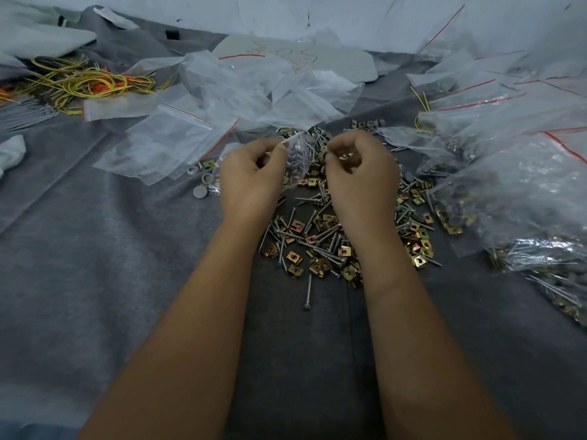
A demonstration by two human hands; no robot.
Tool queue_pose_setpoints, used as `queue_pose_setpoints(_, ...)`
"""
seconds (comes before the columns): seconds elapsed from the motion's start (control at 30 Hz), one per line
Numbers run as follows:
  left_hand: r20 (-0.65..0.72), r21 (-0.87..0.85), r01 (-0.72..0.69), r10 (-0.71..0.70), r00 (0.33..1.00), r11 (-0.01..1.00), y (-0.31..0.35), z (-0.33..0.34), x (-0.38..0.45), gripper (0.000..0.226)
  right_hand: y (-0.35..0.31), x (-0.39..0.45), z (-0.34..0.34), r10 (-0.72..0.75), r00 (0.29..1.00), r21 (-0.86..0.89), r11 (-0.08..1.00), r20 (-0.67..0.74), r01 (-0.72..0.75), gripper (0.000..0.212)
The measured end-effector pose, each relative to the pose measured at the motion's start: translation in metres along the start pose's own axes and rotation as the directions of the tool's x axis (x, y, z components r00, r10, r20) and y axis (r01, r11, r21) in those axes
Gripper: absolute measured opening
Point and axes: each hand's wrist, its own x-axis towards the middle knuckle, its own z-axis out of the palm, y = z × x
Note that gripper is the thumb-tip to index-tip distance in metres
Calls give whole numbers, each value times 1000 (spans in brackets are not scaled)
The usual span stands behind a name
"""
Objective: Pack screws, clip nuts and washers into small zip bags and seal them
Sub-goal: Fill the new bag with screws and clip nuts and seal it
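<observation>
My left hand (251,176) pinches the top edge of a small clear zip bag (297,160) that hangs between both hands and holds some screws. My right hand (360,173) has its fingers curled and pinches a small grey washer (325,154) at the bag's mouth. Below and between my wrists lies a loose heap of silver screws (317,246) and gold clip nuts (293,258) on grey cloth. Grey round washers (200,190) lie to the left of my left hand.
Empty zip bags with red seal strips (178,138) are piled behind my hands. Filled bags of hardware (524,198) stack up at the right. Yellow and orange wire ties (82,84) lie far left. The grey cloth (95,265) covers the whole table.
</observation>
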Motion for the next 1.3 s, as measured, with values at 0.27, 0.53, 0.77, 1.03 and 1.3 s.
queue_pose_setpoints(0.27,13,-34,29,-29,999,999,3,0,-2,17,-4,-5,7,-87,987,87,993,133,76,14)
queue_pose_setpoints(0.53,-182,-144,60,-86,980,988,3,-2,3,28,2,0,1,74,997,211,975,1,-72,19)
queue_pose_setpoints(0.77,-313,-292,59,-154,937,955,1,-3,8,34,13,7,11,74,967,-149,988,245,-38,37)
queue_pose_setpoints(1.03,-273,-302,81,-167,947,950,0,-2,8,30,10,31,37,20,819,-366,901,573,233,58)
queue_pose_setpoints(1.3,-261,-287,116,-194,946,951,0,-2,9,28,12,29,26,64,789,-424,868,612,259,47)
